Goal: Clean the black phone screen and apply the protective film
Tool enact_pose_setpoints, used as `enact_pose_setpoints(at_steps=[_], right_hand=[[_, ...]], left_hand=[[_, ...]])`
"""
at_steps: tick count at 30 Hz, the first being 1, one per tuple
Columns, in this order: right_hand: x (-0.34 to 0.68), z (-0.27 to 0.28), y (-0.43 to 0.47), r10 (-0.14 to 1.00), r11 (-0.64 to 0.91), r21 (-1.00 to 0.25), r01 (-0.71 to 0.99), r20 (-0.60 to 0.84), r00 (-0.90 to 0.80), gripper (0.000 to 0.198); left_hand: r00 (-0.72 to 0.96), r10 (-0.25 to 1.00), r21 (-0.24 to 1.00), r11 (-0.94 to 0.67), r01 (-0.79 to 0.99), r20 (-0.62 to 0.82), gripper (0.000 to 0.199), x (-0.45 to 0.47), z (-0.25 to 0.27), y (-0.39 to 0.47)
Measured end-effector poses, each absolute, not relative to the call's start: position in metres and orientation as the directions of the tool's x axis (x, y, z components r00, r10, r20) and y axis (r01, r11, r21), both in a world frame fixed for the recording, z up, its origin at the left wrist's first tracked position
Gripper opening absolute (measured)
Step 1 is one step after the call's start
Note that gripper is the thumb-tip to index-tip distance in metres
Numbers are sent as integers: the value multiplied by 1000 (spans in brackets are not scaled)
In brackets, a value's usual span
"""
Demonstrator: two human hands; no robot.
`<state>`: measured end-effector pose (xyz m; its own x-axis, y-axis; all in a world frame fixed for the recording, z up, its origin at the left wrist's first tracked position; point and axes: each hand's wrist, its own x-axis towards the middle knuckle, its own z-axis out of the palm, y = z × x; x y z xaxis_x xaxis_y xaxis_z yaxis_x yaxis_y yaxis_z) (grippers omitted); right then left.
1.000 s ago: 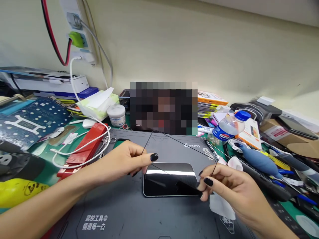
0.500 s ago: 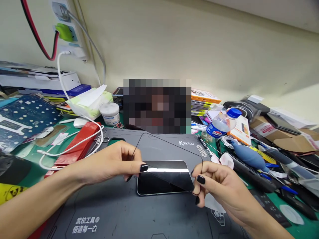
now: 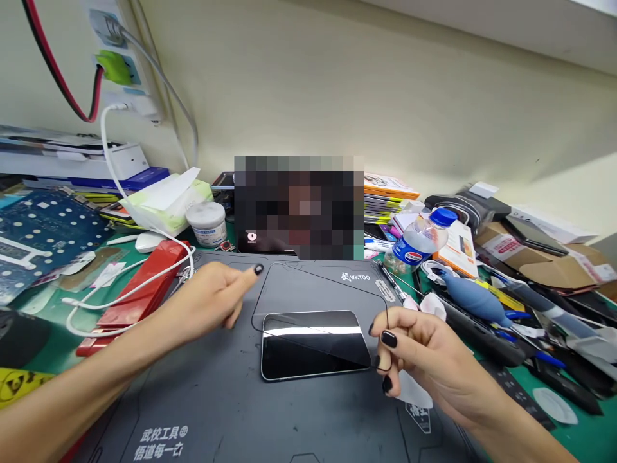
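Note:
My right hand (image 3: 409, 350) pinches one end of a thin black rectangular frame (image 3: 253, 314), a narrow loop about as long as a phone. The loop tilts up over a phone (image 3: 313, 354) that lies flat, its dark glossy screen uppermost. One lower side of the loop crosses in front of the screen. Empty, my left hand (image 3: 224, 292) is just left of the loop's free end, its thumb stretched out and its fingers curled beneath. A dark grey mat (image 3: 231, 411) lies under the phone.
Behind the mat stands a screen (image 3: 270, 243), mostly blurred out. A red box (image 3: 144, 289), a white cable and a paste jar (image 3: 206, 222) are at left. To the right are a bottle (image 3: 419, 241), a blue air blower (image 3: 472, 299) and several tools.
My left hand has let go of the frame's left end and drawn back to the upper left. The right hand keeps its pinch. The view has shifted slightly.

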<state>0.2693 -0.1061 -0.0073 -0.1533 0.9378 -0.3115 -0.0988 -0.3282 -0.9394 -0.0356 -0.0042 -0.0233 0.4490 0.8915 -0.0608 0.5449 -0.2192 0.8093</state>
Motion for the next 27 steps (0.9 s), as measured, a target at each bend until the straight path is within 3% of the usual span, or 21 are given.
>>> enact_pose_setpoints(at_steps=[3, 6, 12, 14, 17, 22, 27], right_hand=[[265, -8, -107, 921, -354, -934, -53, -338, -192, 46], [262, -10, -110, 894, -392, -920, -23, -376, -243, 44], [263, -15, -115, 870, -418, -908, -6, -399, -289, 41], [262, -14, -116, 864, -425, -905, 6, -408, -296, 41], [256, -13, -118, 863, -437, -899, 13, -423, -277, 43], [251, -17, -122, 852, -446, -895, -1, -424, -308, 41], [254, -30, -123, 849, -414, -910, 32, -399, -348, 43]], left_hand=[[344, 935, 805, -271, 528, 89, 47, -34, -22, -2], [398, 903, 856, -328, 400, 160, 31, -30, -17, -8], [509, 849, 960, -240, 141, 137, 48, -27, -13, -21], [535, 829, 951, -275, 142, 160, 39, -27, -14, -23], [587, 772, 862, -449, 234, 243, 10, -26, -15, -26], [647, 684, 724, -627, 287, 335, 15, -24, -18, -29], [676, 678, 784, -573, 240, 289, 26, -23, -17, -30]])
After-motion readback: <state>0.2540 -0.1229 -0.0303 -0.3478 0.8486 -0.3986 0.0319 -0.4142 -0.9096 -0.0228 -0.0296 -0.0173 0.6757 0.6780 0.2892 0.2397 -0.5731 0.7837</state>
